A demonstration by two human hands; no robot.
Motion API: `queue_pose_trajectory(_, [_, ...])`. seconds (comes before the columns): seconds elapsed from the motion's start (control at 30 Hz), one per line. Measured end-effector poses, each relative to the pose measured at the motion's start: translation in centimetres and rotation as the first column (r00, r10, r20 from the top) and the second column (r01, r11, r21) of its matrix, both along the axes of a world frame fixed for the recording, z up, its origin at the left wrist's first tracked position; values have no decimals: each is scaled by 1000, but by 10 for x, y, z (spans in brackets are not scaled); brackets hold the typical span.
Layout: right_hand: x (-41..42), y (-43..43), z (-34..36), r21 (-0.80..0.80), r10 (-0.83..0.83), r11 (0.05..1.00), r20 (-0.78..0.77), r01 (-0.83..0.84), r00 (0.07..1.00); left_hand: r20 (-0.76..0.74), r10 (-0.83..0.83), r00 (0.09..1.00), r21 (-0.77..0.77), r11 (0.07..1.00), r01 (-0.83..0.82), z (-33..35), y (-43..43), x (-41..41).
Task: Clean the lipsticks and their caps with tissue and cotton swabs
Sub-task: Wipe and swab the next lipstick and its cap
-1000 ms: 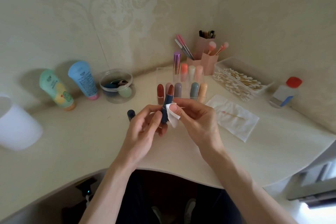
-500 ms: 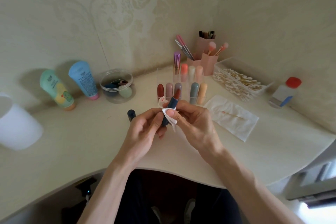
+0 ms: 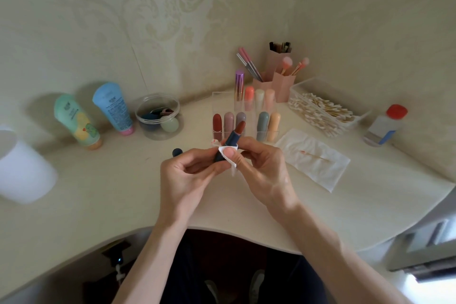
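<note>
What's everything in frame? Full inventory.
open lipstick: 1, navy tube, brown-red bullet, held above the table
tissue piece: 1, white, against the tube
cap: 1, navy, on the table left of the hands
racked lipsticks: 9, mixed colours, in clear organiser behind the hands
tissue sheet: 1, white, flat, right of the hands
used swab: 1, red-stained tip, on the sheet
swab tray: 1, clear, back right
brush holders: 1 cluster, pink, back
bottle: 1, clear, red cap, far right
tubes: 2, green and blue, back left
jar: 1, clear, sponges inside
cup: 1, white, left edge
table: 1, cream
left hand: 1, grips the tube's base
right hand: 1, pinches tissue piece on tube
</note>
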State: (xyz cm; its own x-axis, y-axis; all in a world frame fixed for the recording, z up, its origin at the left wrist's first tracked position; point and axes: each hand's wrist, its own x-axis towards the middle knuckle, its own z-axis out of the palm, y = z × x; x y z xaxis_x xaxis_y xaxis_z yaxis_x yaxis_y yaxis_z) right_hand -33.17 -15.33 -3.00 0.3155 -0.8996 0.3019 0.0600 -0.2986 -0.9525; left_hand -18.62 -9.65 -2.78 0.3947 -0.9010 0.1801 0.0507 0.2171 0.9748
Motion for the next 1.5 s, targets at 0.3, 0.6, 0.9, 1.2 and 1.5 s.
queue_pose_trajectory(0.3, [-4, -2, 2, 18, 0, 1000, 49, -1, 999, -40, -102, 994, 64, 992, 104, 4, 0, 0])
queue_pose_trajectory(0.6, [0, 4, 3, 71, 19, 997, 61, -24, 998, -4, 17, 1000, 58, 998, -17, 3, 0, -3])
queue_pose_trajectory(0.9, [-4, 7, 5, 285, 37, 955, 172, -85, 984, -38, 17, 999, 49, 999, -16, 5, 1, -2])
queue_pose_trajectory(1.2, [-2, 3, 1, 221, 144, 960, 127, -170, 981, -88, -34, 996, 87, 995, 42, 6, 0, 0])
queue_pose_trajectory(1.5, [-4, 3, 5, 139, 104, 983, 108, -118, 989, -108, -136, 985, 115, 982, 149, 4, -2, 3])
